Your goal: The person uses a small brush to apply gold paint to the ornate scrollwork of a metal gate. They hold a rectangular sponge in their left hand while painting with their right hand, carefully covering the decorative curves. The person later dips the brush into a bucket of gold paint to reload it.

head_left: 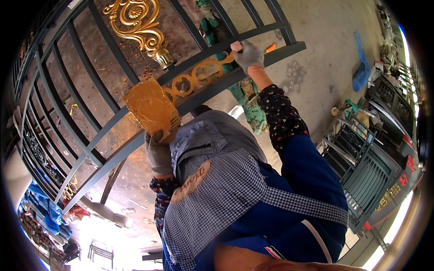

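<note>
My left hand, in a grey glove, grips the lower edge of a flat board coated in gold paint. The board is tilted over the rails of a dark grey metal gate. In my gloved right hand, the fingers are closed round a small pinkish block at the gate's upper rail. Just left of that hand runs a row of gold ring ornaments between two rails. Beyond it a bright gold scroll ornament is set among the bars. The block's underside is hidden.
Green-wrapped supports stand under the gate. An orange-handled tool lies near my right hand. Stacked dark metal panels and a blue item are on the right. Blue cloth hangs at the lower left.
</note>
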`<action>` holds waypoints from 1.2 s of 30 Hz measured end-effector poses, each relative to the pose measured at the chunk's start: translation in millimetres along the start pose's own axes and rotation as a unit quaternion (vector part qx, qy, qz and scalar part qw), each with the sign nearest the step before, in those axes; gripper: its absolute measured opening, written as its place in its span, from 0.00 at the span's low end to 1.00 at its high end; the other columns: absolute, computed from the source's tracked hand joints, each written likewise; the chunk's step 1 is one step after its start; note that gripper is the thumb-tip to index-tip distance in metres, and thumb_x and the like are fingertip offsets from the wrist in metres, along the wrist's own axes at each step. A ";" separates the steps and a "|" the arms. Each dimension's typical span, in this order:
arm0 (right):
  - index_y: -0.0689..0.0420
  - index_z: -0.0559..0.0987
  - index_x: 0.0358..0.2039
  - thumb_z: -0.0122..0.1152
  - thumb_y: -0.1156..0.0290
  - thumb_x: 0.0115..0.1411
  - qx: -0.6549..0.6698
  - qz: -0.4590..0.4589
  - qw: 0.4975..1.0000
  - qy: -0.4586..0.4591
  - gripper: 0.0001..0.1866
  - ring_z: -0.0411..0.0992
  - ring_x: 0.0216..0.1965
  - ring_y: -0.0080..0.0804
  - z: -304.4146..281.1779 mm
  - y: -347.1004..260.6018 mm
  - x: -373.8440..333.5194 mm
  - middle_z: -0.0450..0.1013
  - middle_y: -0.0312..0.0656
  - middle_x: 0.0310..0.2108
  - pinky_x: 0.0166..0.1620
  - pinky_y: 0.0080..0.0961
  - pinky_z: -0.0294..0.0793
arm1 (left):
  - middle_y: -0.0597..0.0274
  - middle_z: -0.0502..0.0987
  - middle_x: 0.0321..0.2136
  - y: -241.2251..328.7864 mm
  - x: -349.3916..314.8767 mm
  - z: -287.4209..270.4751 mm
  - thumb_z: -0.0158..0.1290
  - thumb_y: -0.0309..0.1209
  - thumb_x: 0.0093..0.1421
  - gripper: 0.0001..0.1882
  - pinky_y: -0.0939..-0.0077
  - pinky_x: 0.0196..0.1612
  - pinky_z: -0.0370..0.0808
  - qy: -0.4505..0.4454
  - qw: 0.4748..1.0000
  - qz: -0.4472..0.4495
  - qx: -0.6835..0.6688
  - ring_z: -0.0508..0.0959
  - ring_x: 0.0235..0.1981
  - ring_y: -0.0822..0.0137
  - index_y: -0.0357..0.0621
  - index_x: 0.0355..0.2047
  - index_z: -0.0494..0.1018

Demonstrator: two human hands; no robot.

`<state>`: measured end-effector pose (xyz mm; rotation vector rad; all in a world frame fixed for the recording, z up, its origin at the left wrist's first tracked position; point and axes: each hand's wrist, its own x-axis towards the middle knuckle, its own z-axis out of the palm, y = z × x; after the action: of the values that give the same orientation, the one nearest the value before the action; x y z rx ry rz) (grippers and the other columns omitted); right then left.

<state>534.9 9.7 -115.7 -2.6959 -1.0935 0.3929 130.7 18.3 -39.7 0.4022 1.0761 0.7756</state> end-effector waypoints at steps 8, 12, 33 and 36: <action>0.52 0.75 0.36 0.63 0.58 0.53 -0.047 -0.005 0.999 0.004 0.15 0.76 0.41 0.52 -5.8 18.6 15.9 0.77 0.49 0.36 0.42 0.47 0.74 | 0.51 0.72 0.54 2.5 -0.2 -2.5 0.50 0.24 0.60 0.24 0.66 0.56 0.74 -0.002 1.000 -0.004 -0.006 0.74 0.55 0.56 0.34 0.58 0.66; 0.51 0.76 0.36 0.61 0.58 0.54 -0.067 -0.012 0.995 0.069 0.13 0.76 0.40 0.51 -9.7 25.7 13.3 0.77 0.48 0.37 0.42 0.47 0.74 | 0.51 0.71 0.55 1.0 -1.1 -6.2 0.50 0.28 0.61 0.26 0.68 0.57 0.73 -0.007 1.000 0.004 0.015 0.73 0.56 0.58 0.34 0.60 0.65; 0.51 0.78 0.40 0.63 0.57 0.51 -0.061 -0.034 0.994 -0.089 0.18 0.77 0.42 0.52 -15.0 -16.6 -18.4 0.79 0.49 0.38 0.45 0.47 0.75 | 0.52 0.74 0.51 3.3 -3.7 7.6 0.49 0.27 0.59 0.23 0.67 0.54 0.74 -0.029 0.999 0.003 -0.039 0.76 0.51 0.58 0.34 0.55 0.68; 0.53 0.78 0.39 0.62 0.59 0.53 -0.002 -0.048 0.993 -0.108 0.16 0.77 0.42 0.50 -27.3 -33.5 -28.1 0.79 0.49 0.39 0.44 0.44 0.75 | 0.52 0.75 0.50 -0.2 0.4 4.8 0.49 0.27 0.59 0.23 0.66 0.55 0.74 -0.056 0.997 0.001 -0.057 0.76 0.51 0.58 0.33 0.55 0.68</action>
<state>502.4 11.1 -75.6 -2.6387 -1.2746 0.6780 135.2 18.8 -38.0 0.3458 0.9229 0.8025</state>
